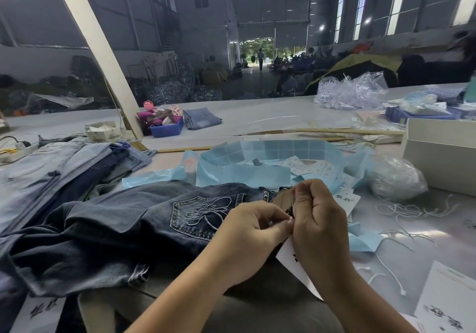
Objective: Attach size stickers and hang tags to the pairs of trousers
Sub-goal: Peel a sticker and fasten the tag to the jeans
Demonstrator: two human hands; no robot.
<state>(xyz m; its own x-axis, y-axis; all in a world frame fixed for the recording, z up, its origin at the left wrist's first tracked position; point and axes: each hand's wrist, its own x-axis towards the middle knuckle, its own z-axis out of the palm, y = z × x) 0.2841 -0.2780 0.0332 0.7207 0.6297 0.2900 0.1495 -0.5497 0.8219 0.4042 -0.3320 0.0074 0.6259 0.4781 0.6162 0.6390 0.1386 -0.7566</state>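
Observation:
A pair of dark blue jeans (pixel 123 229) with an embroidered back pocket (pixel 201 216) lies across the table in front of me. My left hand (pixel 247 240) and my right hand (pixel 319 219) meet at the waistband, fingers curled, pinching something small there that I cannot make out. A white hang tag (pixel 293 263) with black print sticks out below my right hand. Another white tag (pixel 346 200) lies just beyond that hand. Blue sticker backing sheets (pixel 270 162) are heaped behind the jeans.
Stacked light and dark jeans (pixel 64 168) lie at the left. White strings (pixel 412 211) and a clear plastic bag (pixel 394 178) lie at the right, beside a white box (pixel 443 157). Printed cards (pixel 448 299) sit at the bottom right. A blue bin (pixel 167 129) stands further back.

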